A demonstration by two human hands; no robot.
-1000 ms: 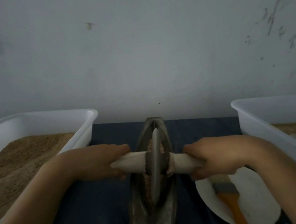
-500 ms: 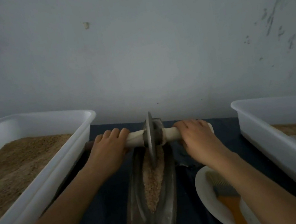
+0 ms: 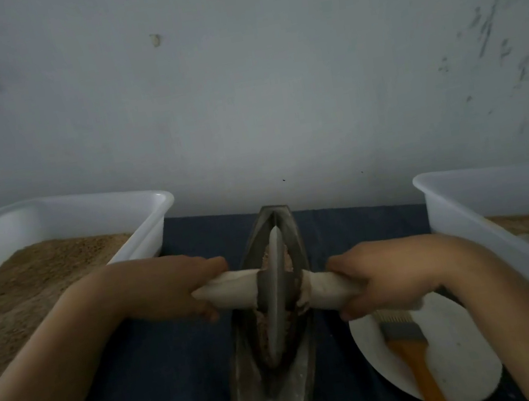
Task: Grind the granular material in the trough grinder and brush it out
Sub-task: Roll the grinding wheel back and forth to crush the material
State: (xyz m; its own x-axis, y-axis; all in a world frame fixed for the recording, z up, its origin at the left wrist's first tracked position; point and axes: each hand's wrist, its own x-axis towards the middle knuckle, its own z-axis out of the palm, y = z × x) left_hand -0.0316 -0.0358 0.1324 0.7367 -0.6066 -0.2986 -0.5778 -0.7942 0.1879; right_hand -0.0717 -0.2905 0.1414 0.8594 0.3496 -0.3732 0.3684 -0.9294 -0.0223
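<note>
A dark metal boat-shaped trough grinder lies lengthwise on the blue cloth in front of me. Its metal wheel stands upright in the middle of the groove, with brown granular material around it. A pale wooden axle runs through the wheel. My left hand grips the axle's left end and my right hand grips its right end. A brush with pale bristles and an orange handle lies on a white plate at the lower right, partly under my right wrist.
A white tub full of brown grain stands at the left. A second white tub with finer brown material stands at the right. A grey wall rises close behind the table.
The wheel has rolled back towards me from the far end of the trough to its middle, with both hands pulling the axle along. The grain is now mostly hidden behind the wheel.
</note>
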